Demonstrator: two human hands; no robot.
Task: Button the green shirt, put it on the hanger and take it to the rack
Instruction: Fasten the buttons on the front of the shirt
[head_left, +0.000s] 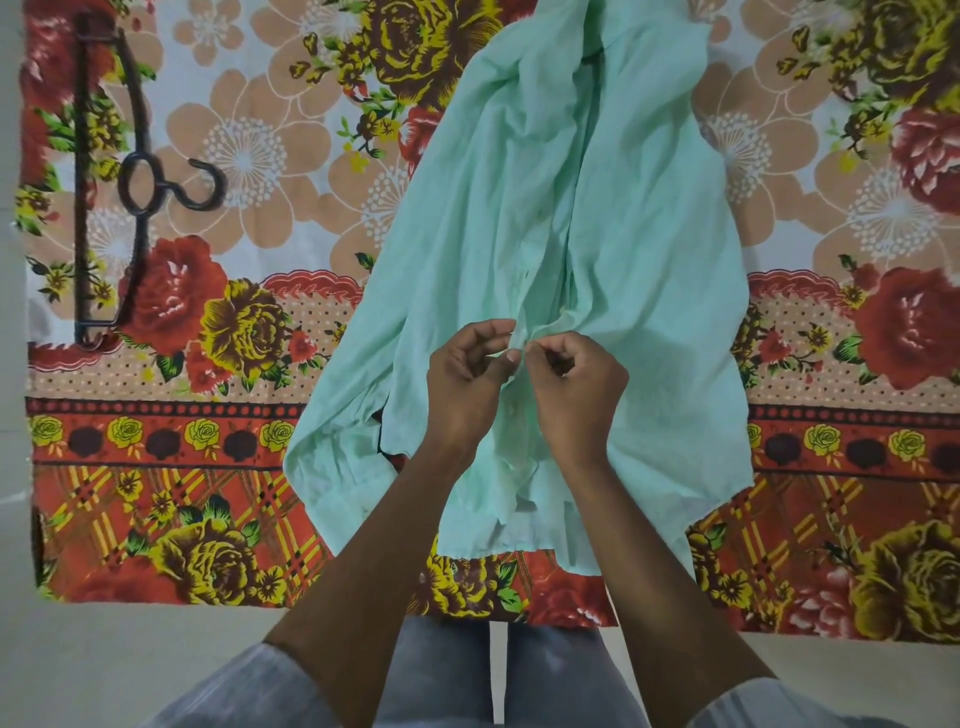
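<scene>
The pale green shirt lies spread on a flowered sheet, its hem toward me and its collar running off the top edge. Both hands meet at the front placket, about a third of the way up from the hem. My left hand pinches one edge of the placket between thumb and fingers. My right hand pinches the other edge right beside it. A small white button shows on the placket just below the hands. A dark hanger lies flat at the far left of the sheet, hook pointing right.
The flowered red, yellow and beige sheet covers a pale floor, with its near edge just in front of my knees. Bare pale floor shows at the bottom and along the left edge.
</scene>
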